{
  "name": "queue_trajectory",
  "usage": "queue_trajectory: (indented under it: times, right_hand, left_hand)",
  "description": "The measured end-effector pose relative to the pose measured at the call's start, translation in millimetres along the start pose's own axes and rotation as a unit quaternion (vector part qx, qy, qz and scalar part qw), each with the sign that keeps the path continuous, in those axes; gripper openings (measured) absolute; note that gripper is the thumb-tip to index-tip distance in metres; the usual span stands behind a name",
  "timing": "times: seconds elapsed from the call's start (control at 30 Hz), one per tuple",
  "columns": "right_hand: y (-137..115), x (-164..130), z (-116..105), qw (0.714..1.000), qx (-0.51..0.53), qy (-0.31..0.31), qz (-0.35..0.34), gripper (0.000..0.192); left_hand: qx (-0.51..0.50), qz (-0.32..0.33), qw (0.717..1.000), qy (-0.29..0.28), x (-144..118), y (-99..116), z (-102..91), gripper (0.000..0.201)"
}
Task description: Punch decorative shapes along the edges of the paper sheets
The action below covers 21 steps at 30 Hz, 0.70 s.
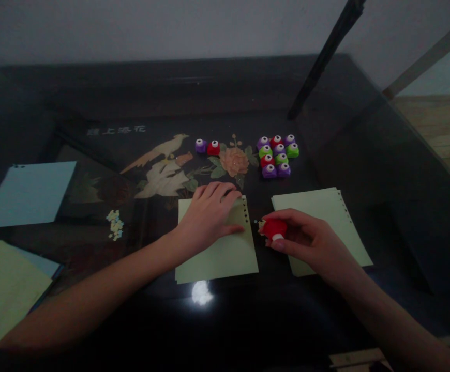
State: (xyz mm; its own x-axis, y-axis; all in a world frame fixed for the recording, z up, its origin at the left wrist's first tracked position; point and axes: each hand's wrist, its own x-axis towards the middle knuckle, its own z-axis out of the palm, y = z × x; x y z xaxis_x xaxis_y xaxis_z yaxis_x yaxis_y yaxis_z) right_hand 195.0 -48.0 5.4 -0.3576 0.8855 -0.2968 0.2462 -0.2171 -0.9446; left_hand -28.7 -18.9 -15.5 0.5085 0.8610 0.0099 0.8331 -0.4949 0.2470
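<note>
On the dark table (pixel 326 320), left hand (pixel 208 214) presses flat on green paper (pixel 225 253); right hand (pixel 306 240) pinches a red punch (pixel 274 228).

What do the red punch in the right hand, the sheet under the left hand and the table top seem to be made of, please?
Red punch: probably moulded plastic, going by its bright, even colour and rounded form. Pale green sheet: thin matte paper, lying flat, with a row of punched holes along its right edge. Table top: dark lacquer or glass, glossy; it mirrors a light.
</note>
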Motion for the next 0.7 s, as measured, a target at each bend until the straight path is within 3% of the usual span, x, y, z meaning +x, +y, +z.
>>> queue_trajectory:
  times: [0.13, 0.27, 0.43, 0.5, 0.7]
  right_hand:
    - [2, 1, -1, 1.000, 0.001, 0.001, -0.008, 0.036]
    - [4, 3, -2, 1.000, -0.005, 0.004, -0.014, 0.034]
    - [2, 4, -3, 1.000, -0.018, 0.015, -0.017, 0.035]
    - [-1, 3, -3, 1.000, -0.023, 0.014, -0.014, 0.034]
    - [-8, -2, 0, 0.997, 0.007, -0.075, 0.030, 0.038]
  left_hand:
    - [-0.002, 0.018, 1.000, -0.010, 0, 0, -3.7, 0.050]
    - [-0.070, -0.015, 0.995, -0.074, 3, -8, -13.5, 0.040]
    - [-0.191, -0.039, 0.969, -0.155, 10, -23, -39.8, 0.016]
    - [-0.230, -0.039, 0.958, -0.164, 10, -28, -52.0, 0.018]
    - [-0.307, 0.001, 0.938, -0.159, 3, -28, -73.4, 0.018]
